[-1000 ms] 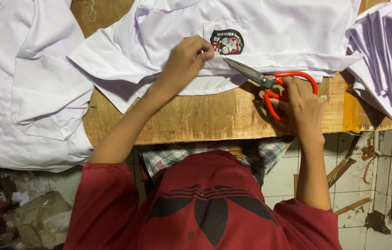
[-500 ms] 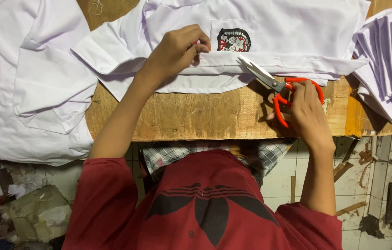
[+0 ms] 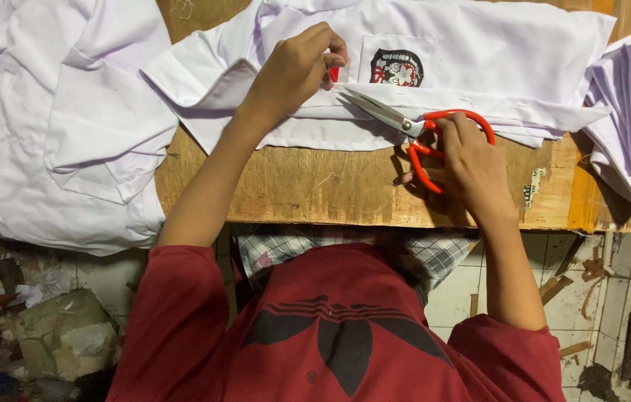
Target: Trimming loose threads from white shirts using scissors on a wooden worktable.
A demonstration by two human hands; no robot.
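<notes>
White garments (image 3: 55, 134) lie beyond the left hand (image 3: 293, 71), which pinches the shirt (image 3: 479, 45); the right hand (image 3: 472, 164) grips scissors (image 3: 412, 126), blades slightly parted.

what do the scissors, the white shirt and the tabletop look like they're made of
Red-handled scissors: bright metal blades that glint; glossy red loops, likely plastic or coated. White shirt with a badge on its pocket: thin woven cloth, matte, creasing softly. Brown tabletop: bare, scuffed wood, probably plywood by its rough grain.
</notes>
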